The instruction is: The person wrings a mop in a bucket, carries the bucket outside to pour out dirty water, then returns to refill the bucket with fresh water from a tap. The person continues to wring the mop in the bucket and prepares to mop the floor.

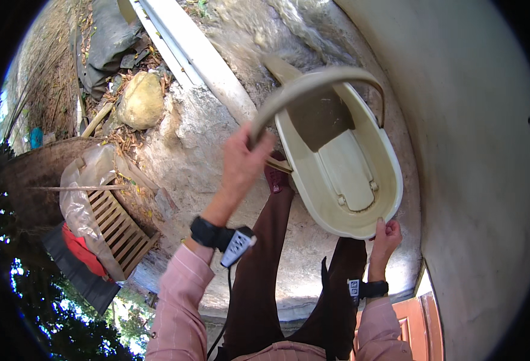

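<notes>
A cream plastic tub (344,180), oval and deep, with a curved carrying handle (310,83), hangs tilted before me. Dark, murky liquid (323,117) lies toward its far end, and the near part of its floor shows bare. My left hand (249,158) is closed around the handle, on its left side; hand and handle are slightly blurred. With fingers and thumb, my right hand (387,232) pinches the tub's near rim at the lower right. Beyond the far end, a blurred brownish shape (281,67) touches or adjoins the tub; I cannot tell what it is.
Water appears to run over the rough concrete ground (269,31) ahead. White pipes or beams (202,49) slant across the upper left. A large stone (142,100), a slatted wooden piece (120,230) and plastic sheeting (77,198) lie left. A plain wall (463,158) rises right, near an orange-brown door (418,320).
</notes>
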{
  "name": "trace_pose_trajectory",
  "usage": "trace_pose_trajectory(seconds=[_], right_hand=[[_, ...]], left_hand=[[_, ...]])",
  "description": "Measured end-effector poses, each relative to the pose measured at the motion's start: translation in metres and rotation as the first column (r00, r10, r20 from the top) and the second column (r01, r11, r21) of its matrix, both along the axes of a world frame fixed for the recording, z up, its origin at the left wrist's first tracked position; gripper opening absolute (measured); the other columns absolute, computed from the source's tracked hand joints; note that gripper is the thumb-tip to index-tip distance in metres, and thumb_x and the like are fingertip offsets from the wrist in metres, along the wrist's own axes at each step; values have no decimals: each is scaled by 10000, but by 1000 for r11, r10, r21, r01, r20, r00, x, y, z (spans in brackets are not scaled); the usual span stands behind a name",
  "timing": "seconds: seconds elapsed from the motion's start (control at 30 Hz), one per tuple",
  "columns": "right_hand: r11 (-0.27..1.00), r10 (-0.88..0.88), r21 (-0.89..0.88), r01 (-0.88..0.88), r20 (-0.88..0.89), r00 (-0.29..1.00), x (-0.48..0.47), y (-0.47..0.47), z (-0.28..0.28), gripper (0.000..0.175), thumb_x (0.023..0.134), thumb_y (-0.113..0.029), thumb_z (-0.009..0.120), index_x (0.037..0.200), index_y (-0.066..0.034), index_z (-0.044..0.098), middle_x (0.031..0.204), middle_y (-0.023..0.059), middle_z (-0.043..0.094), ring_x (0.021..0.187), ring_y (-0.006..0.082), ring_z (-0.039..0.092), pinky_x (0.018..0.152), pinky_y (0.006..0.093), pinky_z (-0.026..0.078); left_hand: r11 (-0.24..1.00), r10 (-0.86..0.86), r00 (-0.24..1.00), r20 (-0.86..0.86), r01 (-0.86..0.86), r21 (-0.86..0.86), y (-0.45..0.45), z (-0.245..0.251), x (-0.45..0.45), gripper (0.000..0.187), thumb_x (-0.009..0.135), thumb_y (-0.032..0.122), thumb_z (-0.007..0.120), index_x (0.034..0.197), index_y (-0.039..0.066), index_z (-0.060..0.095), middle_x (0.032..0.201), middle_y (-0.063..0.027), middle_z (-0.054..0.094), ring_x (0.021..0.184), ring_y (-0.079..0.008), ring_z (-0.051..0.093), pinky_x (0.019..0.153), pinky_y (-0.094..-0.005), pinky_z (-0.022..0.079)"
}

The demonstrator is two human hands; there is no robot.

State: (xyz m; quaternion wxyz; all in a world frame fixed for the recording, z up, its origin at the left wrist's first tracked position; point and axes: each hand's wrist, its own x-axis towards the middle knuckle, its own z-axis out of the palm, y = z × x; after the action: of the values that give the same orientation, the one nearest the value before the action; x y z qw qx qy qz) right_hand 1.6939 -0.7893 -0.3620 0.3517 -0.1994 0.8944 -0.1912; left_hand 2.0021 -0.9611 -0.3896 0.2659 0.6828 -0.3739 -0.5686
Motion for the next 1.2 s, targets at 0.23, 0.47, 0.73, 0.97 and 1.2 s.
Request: trace_pose_trajectory(seconds=[0.23, 0.47, 0.73, 0.97, 1.2], right_hand=[[960, 165, 226, -163, 10, 986, -100, 93, -105, 173, 800, -129, 595, 848, 34, 562, 709, 82, 584, 567, 135, 548, 437, 257, 446], [951, 257, 159, -264, 62, 964, -110, 154, -159, 219, 786, -119, 612, 921, 46, 561, 761, 95, 615, 624, 169, 591, 515, 308, 494], [975, 210, 62, -214, 53, 976, -88, 88, -125, 194, 816, -167, 581, 867, 20, 581, 733, 105, 614, 539, 148, 561, 454, 286, 449], [979, 167, 101, -179, 114, 979, -80, 56, 3, 184, 777, -151, 607, 798, 32, 602, 625, 100, 608, 482, 151, 573, 425, 275, 458], [994, -5, 113, -1, 52, 999, -45, 98, 73, 208, 767, -141, 623, 774, 60, 572, 617, 109, 596, 456, 162, 571, 386, 280, 470]], left_hand=[[901, -406, 886, -225, 429, 64, 73, 59, -132, 147, 689, 38, 656, 806, -13, 584, 683, -92, 582, 663, -134, 580, 600, -275, 454], [830, -556, 831, -25, 554, -63, 92, 106, -175, 169, 634, 107, 667, 719, 2, 566, 650, -159, 538, 615, -327, 539, 563, -350, 431], [896, -431, 901, 60, 434, -87, 82, 171, -149, 166, 647, 94, 673, 742, 1, 574, 599, -78, 518, 541, -130, 504, 508, -261, 404], [958, -273, 956, -108, 280, 58, 53, 181, -119, 169, 704, 107, 628, 811, -23, 609, 588, 3, 515, 537, -36, 461, 500, -202, 380], [916, -390, 903, -177, 401, 28, 39, 193, -99, 191, 730, 93, 613, 875, -31, 612, 643, 24, 531, 571, -30, 460, 502, -188, 369]])
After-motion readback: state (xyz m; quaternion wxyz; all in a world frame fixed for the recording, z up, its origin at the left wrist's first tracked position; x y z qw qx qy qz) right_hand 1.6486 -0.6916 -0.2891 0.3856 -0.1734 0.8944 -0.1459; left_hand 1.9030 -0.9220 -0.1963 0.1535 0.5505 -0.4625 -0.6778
